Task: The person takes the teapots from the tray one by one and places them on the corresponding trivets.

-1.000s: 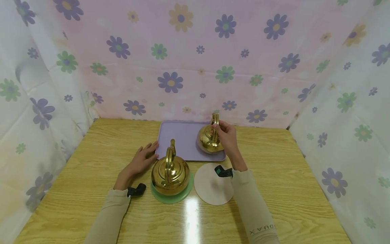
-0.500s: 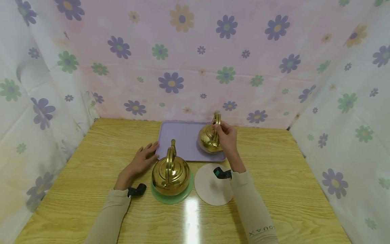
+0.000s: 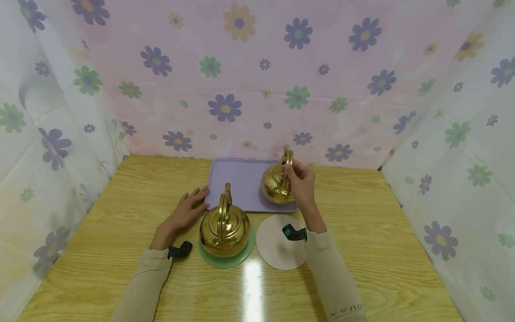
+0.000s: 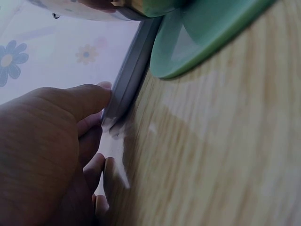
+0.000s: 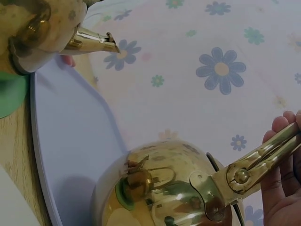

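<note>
Toward the right end of the lilac tray (image 3: 237,179) is a smaller brass kettle (image 3: 274,188). My right hand (image 3: 302,183) holds its upright handle, and the right wrist view shows the fingers around the handle bars (image 5: 268,160). A larger brass kettle (image 3: 231,232) stands on a round green mat (image 3: 225,264), its spout pointing away over the tray. My left hand (image 3: 187,211) lies at the tray's left edge with fingers extended. In the left wrist view the thumb (image 4: 91,100) touches the tray's rim (image 4: 124,89).
A round pale pink mat (image 3: 277,250) lies right of the green one, partly under my right wrist camera (image 3: 294,232). Everything is on a wood-grain table (image 3: 382,250). Flowered cloth (image 3: 257,80) hangs behind and along both sides.
My right hand and the smaller kettle's handle have shifted slightly to the right. The left hand and the larger kettle have stayed in place.
</note>
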{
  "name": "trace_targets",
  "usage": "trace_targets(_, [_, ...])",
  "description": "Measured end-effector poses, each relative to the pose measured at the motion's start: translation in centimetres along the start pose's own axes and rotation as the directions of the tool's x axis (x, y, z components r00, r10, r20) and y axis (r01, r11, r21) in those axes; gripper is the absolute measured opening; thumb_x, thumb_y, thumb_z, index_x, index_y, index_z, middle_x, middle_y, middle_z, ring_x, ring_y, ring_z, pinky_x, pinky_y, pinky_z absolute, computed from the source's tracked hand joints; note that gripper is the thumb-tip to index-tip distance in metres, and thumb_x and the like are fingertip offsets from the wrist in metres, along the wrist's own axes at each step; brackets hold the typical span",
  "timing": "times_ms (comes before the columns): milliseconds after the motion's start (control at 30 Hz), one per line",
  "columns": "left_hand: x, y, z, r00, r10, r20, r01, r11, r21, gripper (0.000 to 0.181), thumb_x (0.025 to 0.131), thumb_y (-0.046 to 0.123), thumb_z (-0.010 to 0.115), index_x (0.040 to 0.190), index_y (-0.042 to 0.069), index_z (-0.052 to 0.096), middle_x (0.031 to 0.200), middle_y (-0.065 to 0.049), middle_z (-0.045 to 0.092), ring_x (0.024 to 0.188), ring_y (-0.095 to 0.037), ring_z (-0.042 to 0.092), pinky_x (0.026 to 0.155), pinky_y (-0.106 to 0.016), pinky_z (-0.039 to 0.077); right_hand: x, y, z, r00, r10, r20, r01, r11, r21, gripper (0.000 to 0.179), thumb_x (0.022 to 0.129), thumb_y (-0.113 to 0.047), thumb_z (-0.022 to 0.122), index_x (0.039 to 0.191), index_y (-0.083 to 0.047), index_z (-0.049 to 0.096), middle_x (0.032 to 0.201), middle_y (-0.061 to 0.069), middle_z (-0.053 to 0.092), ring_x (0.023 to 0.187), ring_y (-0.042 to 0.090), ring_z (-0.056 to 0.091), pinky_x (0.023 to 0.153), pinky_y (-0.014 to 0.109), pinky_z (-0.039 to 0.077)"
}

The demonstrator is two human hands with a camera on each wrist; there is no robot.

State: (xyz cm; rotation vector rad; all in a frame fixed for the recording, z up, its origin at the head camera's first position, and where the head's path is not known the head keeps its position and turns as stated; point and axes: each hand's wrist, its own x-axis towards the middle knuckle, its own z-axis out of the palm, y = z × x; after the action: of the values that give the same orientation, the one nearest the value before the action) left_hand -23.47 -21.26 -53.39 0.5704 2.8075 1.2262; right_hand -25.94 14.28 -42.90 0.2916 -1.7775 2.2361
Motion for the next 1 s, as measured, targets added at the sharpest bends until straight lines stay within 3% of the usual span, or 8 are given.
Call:
trace_targets(533, [0.0, 0.1, -0.1, 1.000, -0.008, 0.009, 0.008, 1.000, -0.011, 0.056, 0.105, 0.018, 0.055, 0.154, -0.004, 0.037, 0.164, -0.022, 0.029, 0.152, -0.048, 0.017, 0.122, -0.066, -0.001, -1.8, -1.8, -0.1, 0.998, -0.023, 0.050, 0.023, 1.000, -0.004, 0.033, 0.100, 0.000, 0.062, 0.124, 0.023, 0.059, 0.096, 0.019, 0.072, 0.076, 0.016, 0.069, 0.070, 0.022, 0.059])
trace_targets(800, [0.0, -0.1, -0.1, 1.000, 0.007, 0.008, -0.007, 1.000, -0.002, 0.055, 0.105, 0.017, 0.055, 0.153, -0.005, 0.038, 0.163, -0.022, 0.029, 0.152, -0.049, 0.017, 0.121, -0.068, 0.000, -2.6, -2.2, -0.3, 0.997, -0.060, 0.058, 0.063, 0.996, -0.057, 0.028, 0.100, 0.001, 0.062, 0.120, 0.020, 0.063, 0.098, 0.037, 0.066, 0.074, 0.015, 0.068, 0.068, 0.020, 0.058])
trace_targets(1000, [-0.1, 0.0, -0.1, 1.000, 0.015, 0.008, -0.015, 1.000, 0.001, 0.055, 0.105, 0.016, 0.055, 0.153, -0.005, 0.037, 0.163, -0.023, 0.030, 0.152, -0.049, 0.017, 0.121, -0.068, 0.000, -3.3, -2.1, -0.3, 0.997, -0.065, 0.037, 0.068, 0.994, -0.085, 0.026, 0.099, 0.000, 0.063, 0.118, 0.018, 0.065, 0.098, 0.041, 0.064, 0.073, 0.014, 0.068, 0.063, 0.019, 0.056])
